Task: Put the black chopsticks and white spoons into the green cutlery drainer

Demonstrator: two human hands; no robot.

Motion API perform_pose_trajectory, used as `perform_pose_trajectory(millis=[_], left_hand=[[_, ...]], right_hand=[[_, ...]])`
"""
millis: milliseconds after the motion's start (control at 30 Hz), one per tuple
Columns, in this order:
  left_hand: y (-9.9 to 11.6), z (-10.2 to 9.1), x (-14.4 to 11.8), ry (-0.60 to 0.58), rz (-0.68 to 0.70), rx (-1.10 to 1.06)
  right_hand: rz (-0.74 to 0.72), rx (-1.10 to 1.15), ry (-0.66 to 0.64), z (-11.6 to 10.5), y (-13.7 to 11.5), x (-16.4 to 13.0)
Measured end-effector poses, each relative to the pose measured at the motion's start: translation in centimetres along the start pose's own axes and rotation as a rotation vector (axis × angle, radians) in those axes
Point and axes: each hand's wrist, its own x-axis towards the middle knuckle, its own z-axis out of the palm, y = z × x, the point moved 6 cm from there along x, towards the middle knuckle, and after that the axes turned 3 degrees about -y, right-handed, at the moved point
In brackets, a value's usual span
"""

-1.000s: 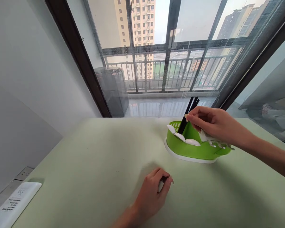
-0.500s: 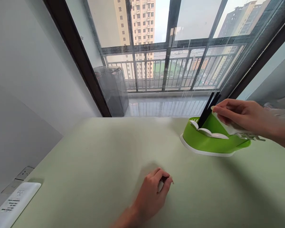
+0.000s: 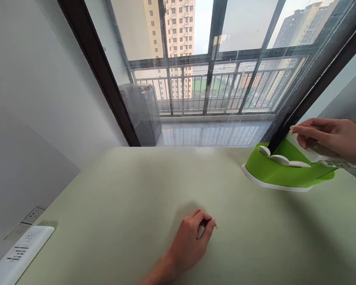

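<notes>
At the right stands a green caddy (image 3: 280, 175) with a white base and white rounded shapes along its front rim. Dark chopsticks (image 3: 277, 138), or sticks like them, lean up out of it. My right hand (image 3: 332, 134) pinches the top of the caddy's white back panel between thumb and fingers. Whether the base touches the table or hangs just above it, I cannot tell. My left hand (image 3: 192, 239) rests on the pale green table (image 3: 130, 206), fingers curled and thumb against the fingertips. Nothing shows in its grasp.
A white power strip (image 3: 22, 253) with printed text lies at the table's left edge, close to a wall socket (image 3: 32, 215). Beyond the far edge is a glass door with a dark frame (image 3: 101, 75). A covered grey box-shaped object (image 3: 141, 113) stands behind the glass.
My right hand has shifted to the right, and the green caddy with its dark sticks has moved along with it. My left hand has stayed where it was.
</notes>
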Motion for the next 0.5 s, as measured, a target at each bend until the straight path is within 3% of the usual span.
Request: perform_pose_trajectory(millis=[133, 267, 400, 500], left_hand=[[0.2, 0.0, 0.1, 0.001, -0.002, 0.006], [0.2, 0.0, 0.2, -0.002, -0.008, 0.011], [0.2, -0.1, 0.3, -0.002, -0.002, 0.014], [0.3, -0.1, 0.2, -0.003, -0.004, 0.007]], right_hand=[[0.044, -0.039, -0.019, -0.8, 1.7, 1.5], [-0.037, -0.028, -0.009, -0.8, 0.4, 1.2], [-0.082, -0.041, 0.117, -1.0, -2.2, -1.5], [-0.262, -0.037, 0.157, -0.2, -4.6, -5.3]])
